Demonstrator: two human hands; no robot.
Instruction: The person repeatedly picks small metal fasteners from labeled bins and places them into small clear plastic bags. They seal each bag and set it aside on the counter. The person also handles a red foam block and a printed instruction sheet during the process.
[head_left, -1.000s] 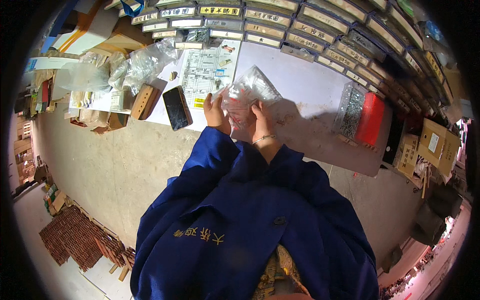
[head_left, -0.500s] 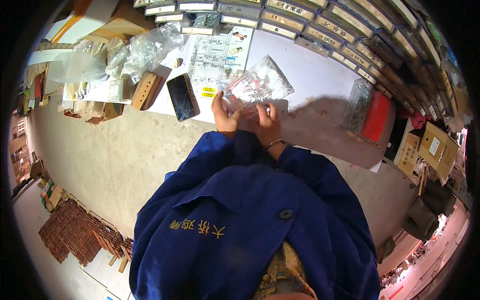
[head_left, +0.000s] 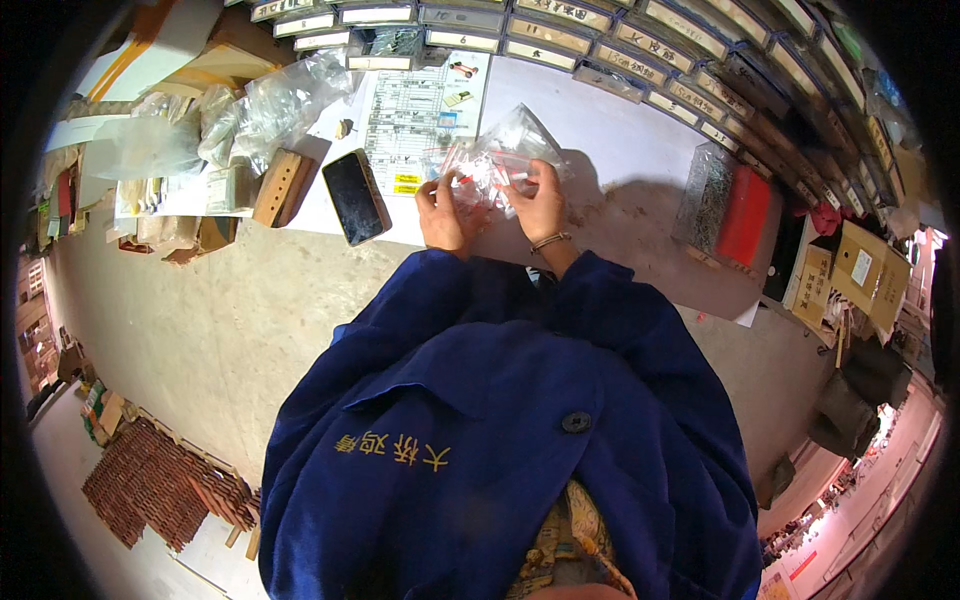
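A clear plastic bag (head_left: 518, 135) with small parts and some red showing through lies crumpled on the white worktop. My left hand (head_left: 443, 217) grips its near left edge, thumb and fingers bent around the film. On the other side my right hand (head_left: 541, 207), with a bracelet at the wrist, pinches the bag by its right part. The exact parts inside are too small and glossy to make out. Beneath the bag's left side lies a printed sheet (head_left: 400, 125) with tables, small pictures and yellow labels. A dark phone (head_left: 357, 197) rests left of my left hand.
Rows of labelled drawers (head_left: 560, 38) curve along the back and right. A wooden block with holes (head_left: 279, 190) and several plastic bags (head_left: 285, 100) stand at left. On the right are a red box (head_left: 743, 212) and a clear bag of small metal pieces (head_left: 706, 195).
My right hand has moved up along the bag's right side and turned inward. The bag has bunched up and its far corner has shifted left. The view has shifted slightly.
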